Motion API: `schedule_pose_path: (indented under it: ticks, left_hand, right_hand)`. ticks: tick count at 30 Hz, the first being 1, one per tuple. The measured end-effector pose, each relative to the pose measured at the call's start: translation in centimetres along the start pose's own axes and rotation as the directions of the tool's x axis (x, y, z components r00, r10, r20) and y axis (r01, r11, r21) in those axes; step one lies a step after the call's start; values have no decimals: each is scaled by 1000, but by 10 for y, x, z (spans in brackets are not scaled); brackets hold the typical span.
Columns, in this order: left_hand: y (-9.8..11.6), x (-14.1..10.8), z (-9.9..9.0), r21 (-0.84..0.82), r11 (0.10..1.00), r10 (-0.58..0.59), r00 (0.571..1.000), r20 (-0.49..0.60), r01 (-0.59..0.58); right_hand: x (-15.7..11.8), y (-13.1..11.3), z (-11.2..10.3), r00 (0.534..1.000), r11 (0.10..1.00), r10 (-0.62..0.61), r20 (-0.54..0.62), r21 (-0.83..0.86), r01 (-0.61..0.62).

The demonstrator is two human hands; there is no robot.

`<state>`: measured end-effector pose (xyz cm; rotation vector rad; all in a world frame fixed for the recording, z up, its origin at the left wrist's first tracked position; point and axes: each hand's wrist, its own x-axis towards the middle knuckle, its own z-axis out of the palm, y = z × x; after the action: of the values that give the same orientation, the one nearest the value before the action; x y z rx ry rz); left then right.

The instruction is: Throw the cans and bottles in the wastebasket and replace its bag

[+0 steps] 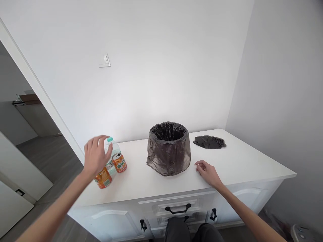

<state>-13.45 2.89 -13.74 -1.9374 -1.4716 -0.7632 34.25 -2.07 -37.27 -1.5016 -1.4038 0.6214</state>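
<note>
Forearms (66, 198) frame a lined bin (168, 158), parted left fingers (95, 143) partly hiding the bottle (115, 148), right fingers (199, 162) slack

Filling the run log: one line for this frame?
left hand: by bottle, contact unclear | right hand: curled beside bin | cans: beside bottle

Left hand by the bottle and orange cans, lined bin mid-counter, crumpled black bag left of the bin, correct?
No, one side is wrong: the head view shows the crumpled black bag to the right of the lined bin. The rest holds, with the left hand by the bottle and orange cans.
</note>
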Motion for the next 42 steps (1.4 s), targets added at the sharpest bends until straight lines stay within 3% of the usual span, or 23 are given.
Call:
schedule_pose_path:
  ticks: [3, 5, 10, 15, 19, 22, 26, 29, 32, 35, 39, 42]
  left_hand:
    - [-31, 50, 16, 216, 976, -3, 982, 191, -39]
    - [-43, 66, 30, 252, 966, -25, 959, 281, -48]
    - [-42, 68, 48, 248, 966, -25, 935, 353, -68]
    - [-27, 61, 44, 219, 970, 29, 942, 333, -107]
    - [-6, 73, 15, 173, 969, 135, 964, 228, -176]
    - [27, 87, -29, 20, 965, 263, 964, -41, -263]
    - [92, 98, -89, -217, 943, 171, 927, -335, -252]
    - [133, 96, -108, -360, 884, 163, 918, -361, -299]
    - [157, 91, -99, -461, 827, 222, 940, -257, -322]
    - [168, 88, -75, -533, 788, 291, 949, -118, -308]
    - [172, 94, -43, -554, 775, 394, 918, 50, -303]
    - [172, 103, -24, -557, 794, 395, 904, 165, -245]
  right_hand:
    - [-1, -3, 0, 1000, 1000, -8, -23, 0, 8]
    - [-1, -5, 0, 999, 1000, -9, -33, 6, 9]
    - [2, -6, -1, 1000, 999, 1, -28, 33, -1]
    - [4, -3, 1, 1000, 1000, 8, -21, 26, -7]
    - [3, -2, 1, 1000, 1000, 6, -20, 6, -6]
    - [1, -3, 2, 1000, 999, 1, -23, -34, -1]
    - [-3, -3, 5, 1000, 996, 26, -10, -81, -27]
    - [-5, -1, 8, 999, 993, 32, -18, -111, -34]
    - [-6, 1, 11, 999, 991, 24, -24, -133, -27]
    - [-5, 3, 13, 999, 989, 16, -36, -149, -21]
    - [-4, 4, 15, 998, 988, 0, -57, -153, -9]
    - [-3, 4, 16, 998, 988, -3, -63, -154, -7]
